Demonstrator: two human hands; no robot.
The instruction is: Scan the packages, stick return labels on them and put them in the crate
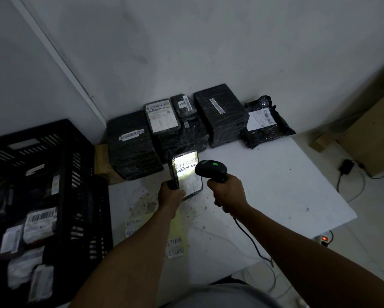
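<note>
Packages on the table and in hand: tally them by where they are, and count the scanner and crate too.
Black packages against the wall: 6
Package held in the left hand, lit by the scanner: 1
Scanner in the right hand: 1
Black crate: 1
Total: 9
Packages inside the crate are too dark to count.

Light: dim room, greyish cast.
Far wall (208,41): plain white plaster, faintly smudged, running behind the desk.
Left wall (20,74): white, meeting the far wall at a pale vertical corner trim (60,61).
Desk (286,196): white top, speckled with brown stains near its middle.
Floor (364,218): pale tiles on the right.
Right side: power adapter (346,166) with cable on the floor, power strip (324,238) with a lit red switch, brown cardboard (375,134) against the wall.
</note>
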